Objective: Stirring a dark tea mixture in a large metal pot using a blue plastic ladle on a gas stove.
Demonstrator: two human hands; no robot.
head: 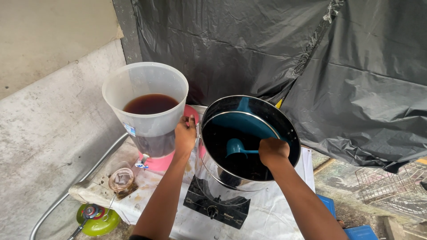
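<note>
Two hands are working over a steel pot (pixel 249 178) sitting on a black burner (pixel 217 209): the left hand (pixel 185 133) is gripping its rim, seemingly steadying it, while the right hand (pixel 272 151), fingers closed, is dipping a blue ladle (pixel 235 146) into dark liquid. Beside it, a translucent dispenser (pixel 147 111) is holding brown liquid; the ladle's contents are hard to make out.

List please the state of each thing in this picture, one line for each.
Steel pot: on the stove, uncovered, dark liquid inside.
Blue scoop: held in the pot.
Right hand: closed on the scoop handle.
Left hand: gripping the pot rim.
Plastic dispenser: uncovered, partly filled with brown liquid.
Stove: flame not visible.
</note>
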